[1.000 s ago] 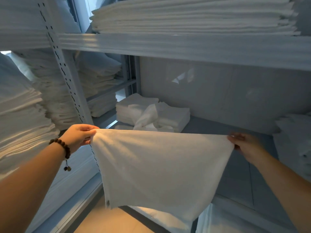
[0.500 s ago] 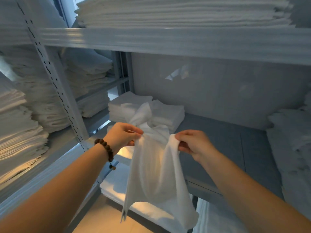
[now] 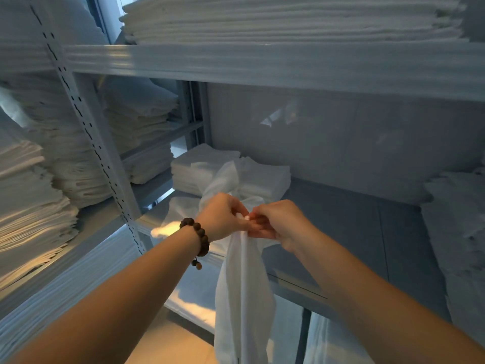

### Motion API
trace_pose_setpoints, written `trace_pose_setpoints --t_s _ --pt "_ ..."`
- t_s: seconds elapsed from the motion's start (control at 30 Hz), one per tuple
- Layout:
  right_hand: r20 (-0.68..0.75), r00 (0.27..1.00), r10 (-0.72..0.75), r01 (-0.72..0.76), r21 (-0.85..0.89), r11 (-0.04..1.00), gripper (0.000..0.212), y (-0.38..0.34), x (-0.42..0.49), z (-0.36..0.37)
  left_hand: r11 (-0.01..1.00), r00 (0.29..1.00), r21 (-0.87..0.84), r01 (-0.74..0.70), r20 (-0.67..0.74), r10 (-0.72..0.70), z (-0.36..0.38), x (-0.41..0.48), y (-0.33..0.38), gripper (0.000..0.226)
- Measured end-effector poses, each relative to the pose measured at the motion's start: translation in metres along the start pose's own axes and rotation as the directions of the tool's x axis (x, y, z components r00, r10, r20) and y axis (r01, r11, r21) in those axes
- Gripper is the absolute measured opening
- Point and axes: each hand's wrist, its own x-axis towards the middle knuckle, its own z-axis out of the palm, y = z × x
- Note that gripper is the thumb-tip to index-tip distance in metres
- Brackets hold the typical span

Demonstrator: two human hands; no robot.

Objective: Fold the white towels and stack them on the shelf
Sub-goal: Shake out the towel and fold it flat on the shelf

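A thin white cloth towel [image 3: 242, 292] hangs doubled in front of the person, its two top corners pinched together and the rest dropping in a long narrow fold below the wrists, in the air just in front of the grey metal shelf [image 3: 354, 232]. The left hand [image 3: 223, 216] and the right hand [image 3: 278, 222] meet knuckle to knuckle at that top edge, each closed on a corner of the towel between thumb and fingers. A bracelet of dark brown wooden beads [image 3: 198, 236] sits on the left wrist (a small tassel of beads dangles under it). Behind the hands, on the shelf board, lies a low stack of folded white towels [image 3: 204, 170], with a loose, unfolded white towel [image 3: 236, 177] rumpled over it; where that cloth ends behind the hands I cannot quite make out. Taller piles of white linen [image 3: 291, 18] fill the shelf above, and more stand on the neighbouring rack to the left [image 3: 31, 203] beyond the perforated upright post [image 3: 86, 127].
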Motion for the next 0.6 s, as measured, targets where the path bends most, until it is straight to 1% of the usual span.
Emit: trace_pose_setpoints --t_s 0.03,0.07,0.13,0.2,0.23,0.27,0.3,0.37,0.4,0.43,0.47,0.53,0.6 --pt "0.028 1.0 0.007 -0.007 -0.009 1.0 0.02 -0.001 -0.001 -0.001 0.998 0.999 0.05 -0.03 -0.024 0.032 -0.001 -0.001 0.001 0.022" --pt "0.056 0.998 0.002 -0.001 -0.013 1.0 0.023 -0.003 -0.001 -0.003 0.997 0.998 0.064 -0.049 -0.033 0.052 -0.003 -0.001 0.002 0.019" --pt "0.097 0.995 -0.036 0.036 0.007 0.999 0.027 -0.006 0.0 -0.009 0.999 0.998 0.006 -0.054 -0.024 0.054 -0.013 -0.001 0.003 0.01" --pt "0.079 0.989 -0.126 0.129 -0.034 0.991 0.026 -0.008 0.005 -0.021 0.997 0.998 -0.028 -0.068 -0.013 0.067 -0.027 -0.003 0.006 0.007" --pt "0.059 0.98 -0.191 0.196 -0.108 0.974 0.024 -0.009 0.009 -0.029 0.996 0.996 -0.014 -0.091 -0.009 0.091 -0.035 -0.003 0.007 0.01" --pt "0.048 0.965 -0.258 0.262 -0.212 0.941 0.021 -0.008 0.014 -0.037 0.992 0.992 -0.001 -0.123 0.001 0.123 -0.043 -0.004 0.008 0.013" --pt "0.053 0.947 -0.318 0.317 -0.341 0.885 0.019 -0.005 0.019 -0.045 0.987 0.987 0.008 -0.158 0.014 0.158 -0.05 -0.005 0.01 0.014" --pt "0.132 0.915 -0.38 0.38 -0.593 0.71 0.021 0.003 0.028 -0.059 0.975 0.975 0.042 -0.219 0.032 0.218 -0.064 -0.007 0.013 0.014" --pt "0.188 0.908 -0.374 0.397 -0.668 0.629 0.025 0.009 0.031 -0.064 0.967 0.969 0.068 -0.247 0.031 0.245 -0.069 -0.008 0.015 0.014" --pt "0.235 0.906 -0.353 0.408 -0.709 0.576 0.031 0.014 0.034 -0.068 0.957 0.962 0.099 -0.273 0.024 0.272 -0.073 -0.009 0.016 0.014" --pt "0.27 0.904 -0.33 0.416 -0.726 0.547 0.038 0.02 0.037 -0.07 0.946 0.955 0.132 -0.297 0.015 0.297 -0.077 -0.01 0.016 0.016" --pt "0.298 0.907 -0.298 0.417 -0.74 0.528 0.047 0.029 0.042 -0.072 0.921 0.94 0.202 -0.334 0.005 0.34 -0.082 -0.011 0.016 0.02" --pt "0.299 0.918 -0.262 0.396 -0.751 0.528 0.048 0.038 0.046 -0.074 0.893 0.927 0.267 -0.363 0.005 0.376 -0.086 -0.012 0.015 0.024"
